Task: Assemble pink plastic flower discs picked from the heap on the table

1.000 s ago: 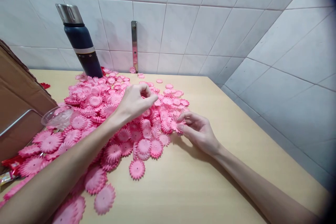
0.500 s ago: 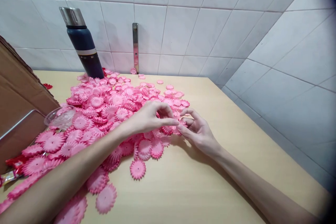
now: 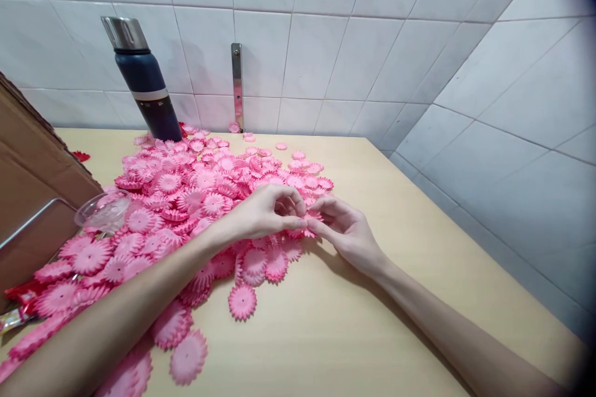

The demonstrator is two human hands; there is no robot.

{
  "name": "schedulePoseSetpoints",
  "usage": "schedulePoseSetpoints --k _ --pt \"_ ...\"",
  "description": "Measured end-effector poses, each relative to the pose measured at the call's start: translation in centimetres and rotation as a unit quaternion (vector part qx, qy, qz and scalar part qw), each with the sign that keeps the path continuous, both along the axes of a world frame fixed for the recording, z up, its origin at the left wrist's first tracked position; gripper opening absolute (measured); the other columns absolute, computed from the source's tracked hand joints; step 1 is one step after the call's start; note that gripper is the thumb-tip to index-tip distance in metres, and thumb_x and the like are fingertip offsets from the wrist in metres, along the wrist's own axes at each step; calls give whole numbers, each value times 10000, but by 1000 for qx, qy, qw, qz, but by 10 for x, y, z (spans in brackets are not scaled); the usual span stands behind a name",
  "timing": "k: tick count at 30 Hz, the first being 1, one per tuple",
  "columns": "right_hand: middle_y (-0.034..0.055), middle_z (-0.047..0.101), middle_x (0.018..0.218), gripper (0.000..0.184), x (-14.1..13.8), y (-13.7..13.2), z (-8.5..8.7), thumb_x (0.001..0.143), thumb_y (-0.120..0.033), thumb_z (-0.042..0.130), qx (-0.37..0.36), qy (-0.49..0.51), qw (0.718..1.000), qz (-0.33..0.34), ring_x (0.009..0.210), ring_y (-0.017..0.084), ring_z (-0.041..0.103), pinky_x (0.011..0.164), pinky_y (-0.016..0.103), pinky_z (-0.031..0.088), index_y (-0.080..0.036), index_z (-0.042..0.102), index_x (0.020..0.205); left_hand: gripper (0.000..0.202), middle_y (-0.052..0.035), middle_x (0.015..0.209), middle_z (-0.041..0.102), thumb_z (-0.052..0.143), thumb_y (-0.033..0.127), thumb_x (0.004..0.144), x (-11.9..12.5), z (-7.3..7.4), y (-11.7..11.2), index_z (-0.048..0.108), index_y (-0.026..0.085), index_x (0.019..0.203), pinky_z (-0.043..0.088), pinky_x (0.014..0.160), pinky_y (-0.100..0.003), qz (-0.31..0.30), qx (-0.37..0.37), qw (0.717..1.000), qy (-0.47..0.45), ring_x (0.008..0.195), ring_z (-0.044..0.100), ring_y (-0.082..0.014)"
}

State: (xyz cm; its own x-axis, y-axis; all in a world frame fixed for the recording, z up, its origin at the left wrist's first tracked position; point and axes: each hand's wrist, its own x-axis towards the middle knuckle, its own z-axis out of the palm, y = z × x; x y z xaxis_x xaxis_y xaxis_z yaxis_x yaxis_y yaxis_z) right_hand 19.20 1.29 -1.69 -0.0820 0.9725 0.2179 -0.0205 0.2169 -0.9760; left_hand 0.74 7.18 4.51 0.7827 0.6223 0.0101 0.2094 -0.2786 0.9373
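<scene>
My left hand (image 3: 277, 209) and my right hand (image 3: 347, 232) meet at the right side of a heap of pink flower-shaped discs (image 3: 205, 180). Thumbs and fingertips of both hands are pinched together around a pink petal disc (image 3: 313, 216). Most of that disc is hidden by the fingers. The discs have scalloped edges and a small hole in the centre. One loose disc (image 3: 242, 302) lies flat on the table below my hands, and another disc (image 3: 188, 356) lies nearer the front.
A dark blue bottle (image 3: 148, 93) with a steel cap stands behind the heap. At the left are a cardboard box (image 3: 37, 180), a clear plastic bowl (image 3: 100, 211) and red wrappers (image 3: 28, 298). A metal bracket (image 3: 237, 84) is fixed to the tiled wall behind the table (image 3: 419, 248).
My right hand has moved slightly left, closer to my left hand, and its fingers have closed in around the disc. The view has shifted a little.
</scene>
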Motion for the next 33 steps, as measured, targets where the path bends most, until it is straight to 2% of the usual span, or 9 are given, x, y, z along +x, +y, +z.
schedulePoseSetpoints --k 6,13,19,21,24,26,29,31,33 --pt "-50 520 657 323 1 1 0 719 -258 759 -23 35 999 0 593 82 490 576 221 418 -194 470 848 304 -66 807 651 671 411 765 1 0 -3 610 124 845 450 623 -252 5 53 998 12 716 591 -141" --pt "-59 494 658 337 -7 -2 2 777 -282 717 -11 80 996 23 600 68 479 568 196 403 -202 391 807 251 -42 752 657 684 361 762 4 -2 -6 640 120 815 426 606 -228 -22 37 998 48 686 588 -131" --pt "-56 499 614 309 -7 -2 -2 810 -325 680 -17 62 998 9 541 64 471 525 194 399 -195 401 772 181 -34 691 633 601 273 805 7 -1 -9 656 108 754 397 576 -236 -32 69 994 84 635 550 -125" --pt "-51 505 618 296 -5 -1 -3 801 -326 688 -9 50 999 -10 529 56 466 503 183 384 -184 432 759 145 -30 699 624 567 225 808 8 0 -10 638 110 757 406 587 -240 -5 75 994 77 642 545 -124" --pt "-50 514 612 289 -2 0 -2 763 -302 728 -2 46 997 -57 517 49 465 483 173 376 -176 468 749 121 -19 680 595 548 183 787 7 3 -7 587 121 691 409 584 -240 81 117 988 53 635 534 -118" --pt "-44 529 615 273 -1 0 -1 741 -291 747 -6 45 996 -71 520 53 482 481 175 381 -173 501 750 127 -21 683 597 526 171 789 3 7 -2 573 127 680 413 582 -249 155 169 972 43 627 535 -120" --pt "-30 554 619 199 -1 -1 0 738 -282 746 -8 16 998 -59 516 55 496 489 185 395 -161 593 774 127 -37 713 622 518 188 806 -6 12 9 588 128 720 443 609 -272 263 242 933 37 645 555 -135" --pt "-1 604 687 189 -1 0 -1 734 -279 746 -6 -3 999 -47 575 77 543 539 207 439 -161 648 845 94 -47 754 635 571 213 789 -12 15 15 594 124 775 464 632 -274 299 269 915 29 680 576 -142" --pt "34 643 819 250 -2 1 -3 711 -274 762 -8 -6 999 -41 692 113 593 631 245 483 -166 664 913 177 -59 817 637 628 242 763 -14 16 17 586 118 883 472 632 -270 308 290 906 29 714 583 -148"
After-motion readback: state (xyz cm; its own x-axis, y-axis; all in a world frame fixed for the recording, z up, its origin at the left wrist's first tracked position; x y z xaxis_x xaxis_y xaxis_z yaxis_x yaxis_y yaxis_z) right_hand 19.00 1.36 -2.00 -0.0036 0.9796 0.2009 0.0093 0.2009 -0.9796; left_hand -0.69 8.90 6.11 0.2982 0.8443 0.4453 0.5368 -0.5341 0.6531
